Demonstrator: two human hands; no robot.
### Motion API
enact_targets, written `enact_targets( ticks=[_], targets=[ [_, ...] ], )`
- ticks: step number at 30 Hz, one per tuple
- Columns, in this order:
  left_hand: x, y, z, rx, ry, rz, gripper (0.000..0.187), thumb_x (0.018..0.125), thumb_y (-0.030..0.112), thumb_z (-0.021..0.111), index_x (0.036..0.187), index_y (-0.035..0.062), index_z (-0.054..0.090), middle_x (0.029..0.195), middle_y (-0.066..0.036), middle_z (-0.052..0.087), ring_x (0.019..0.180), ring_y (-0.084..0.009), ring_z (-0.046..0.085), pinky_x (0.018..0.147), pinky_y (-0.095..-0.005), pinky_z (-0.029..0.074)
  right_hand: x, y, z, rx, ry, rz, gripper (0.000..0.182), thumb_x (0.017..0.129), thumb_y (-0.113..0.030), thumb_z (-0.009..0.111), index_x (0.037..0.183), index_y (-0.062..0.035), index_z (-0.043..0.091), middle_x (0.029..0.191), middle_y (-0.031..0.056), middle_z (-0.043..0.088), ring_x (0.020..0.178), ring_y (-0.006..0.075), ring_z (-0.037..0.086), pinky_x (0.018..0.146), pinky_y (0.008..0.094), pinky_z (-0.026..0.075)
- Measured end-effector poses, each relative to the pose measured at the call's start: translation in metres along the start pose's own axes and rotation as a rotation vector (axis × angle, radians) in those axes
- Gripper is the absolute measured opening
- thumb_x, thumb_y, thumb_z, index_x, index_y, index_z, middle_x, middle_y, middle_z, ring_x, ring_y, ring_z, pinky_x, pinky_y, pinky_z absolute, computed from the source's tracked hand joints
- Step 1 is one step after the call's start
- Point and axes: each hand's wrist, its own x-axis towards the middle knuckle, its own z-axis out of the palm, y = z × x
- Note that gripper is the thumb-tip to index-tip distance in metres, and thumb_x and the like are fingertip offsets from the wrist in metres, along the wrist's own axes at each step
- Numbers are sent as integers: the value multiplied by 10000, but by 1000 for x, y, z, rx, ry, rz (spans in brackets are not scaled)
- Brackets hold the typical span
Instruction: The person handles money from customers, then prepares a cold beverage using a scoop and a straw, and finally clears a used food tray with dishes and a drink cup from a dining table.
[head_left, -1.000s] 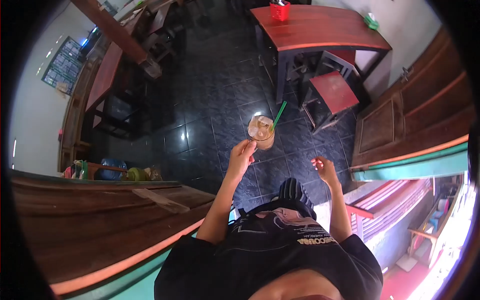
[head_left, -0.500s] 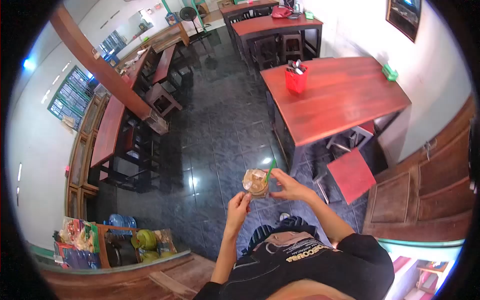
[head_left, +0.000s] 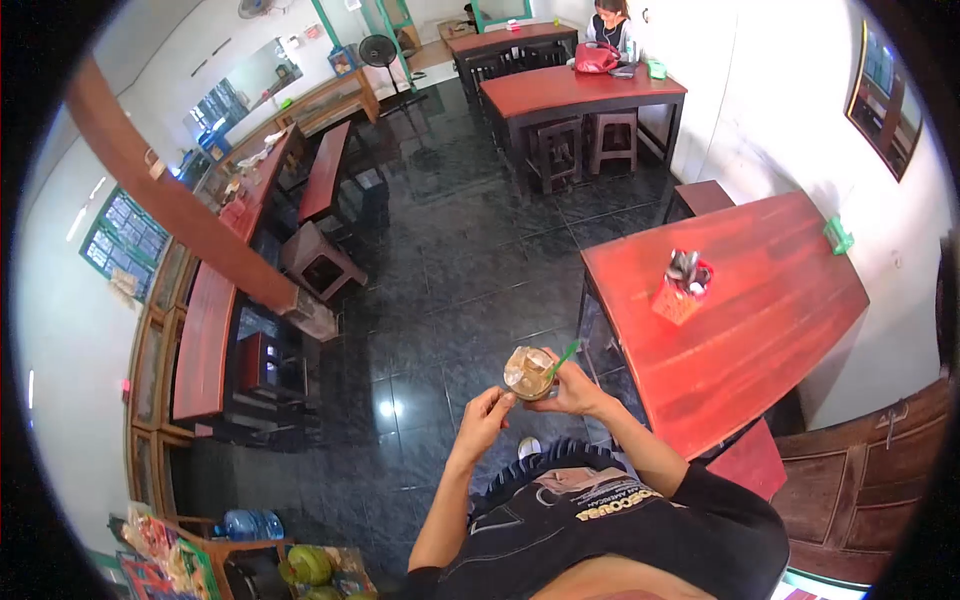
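A glass of iced brown drink [head_left: 530,374] is held in front of my body, with large ice pieces at its top. A green straw [head_left: 566,356] leans out of it to the right. My right hand [head_left: 574,388] wraps round the right side and lower part of the glass. My left hand [head_left: 485,424] has its fingers curled and its thumb and fingertips at the lower left edge of the glass. The fingers behind the glass are partly hidden.
A red-topped table [head_left: 760,290] stands close on my right, bearing a red cutlery holder [head_left: 683,288]. A red stool [head_left: 752,462] is beside it. Tables and benches line the left, near a wooden pillar [head_left: 180,195]. A person [head_left: 610,28] is at a far table.
I have moved forward, and the near right table is closer. The glass has shifted slightly right in view, with my right hand further round it. A person at the back has come into view.
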Motion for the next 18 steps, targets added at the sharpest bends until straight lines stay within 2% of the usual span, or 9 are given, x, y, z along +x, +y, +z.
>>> enact_targets(
  ticks=[2,3,6,10,11,14,15,18],
  targets=[
    [63,22,-18,2,-69,23,291,912,251,555,704,58,489,621,27,444,561,-57,444,502,-228,364,48,15,-24,-82,71,16,724,627,-155,827,1244,-23,472,1184,55,498,1064,162,542,877,332,489],
    [93,37,-26,32,-120,11,264,913,251,550,735,60,510,643,22,477,583,-56,467,514,-223,374,71,30,-35,-120,122,-40,712,615,-153,830,1224,-15,489,1165,66,513,1039,173,559,856,338,495],
    [195,49,-42,8,-218,14,249,913,250,548,752,61,524,658,19,507,589,-56,485,521,-220,384,141,43,-75,-106,256,37,729,575,-125,831,1216,-55,491,1097,79,607,1035,201,583,890,323,451],
    [329,73,-48,-22,-279,54,219,911,268,557,892,50,573,728,7,569,626,-61,511,534,-216,405,237,85,-144,-152,342,30,724,576,-124,830,1215,-65,493,1074,88,620,1014,192,594,866,322,466],
    [366,73,-52,-27,-308,38,254,911,267,560,1015,35,569,843,-24,601,664,-78,543,561,-224,437,260,89,-161,-114,379,54,723,583,-96,823,1218,-51,481,1073,85,615,1004,167,592,858,307,473],
    [452,104,-56,32,-170,109,316,910,262,564,1119,26,539,988,-57,592,713,-101,574,588,-237,463,331,104,-220,-35,423,0,710,602,-61,808,1224,-37,466,1083,69,603,999,141,580,865,293,474],
    [484,106,-67,39,-162,81,376,909,258,567,1202,30,507,1107,-81,560,756,-121,588,598,-244,475,353,108,-243,-139,418,59,707,614,-40,799,1231,-33,454,1098,56,590,1004,127,565,879,290,471],
    [572,112,-104,3,-68,18,392,911,288,562,1214,45,509,1137,-92,553,777,-136,598,591,-254,491,432,116,-301,-33,511,108,702,619,-49,799,1230,-33,456,1085,53,595,995,129,570,877,288,472]
  ],
)
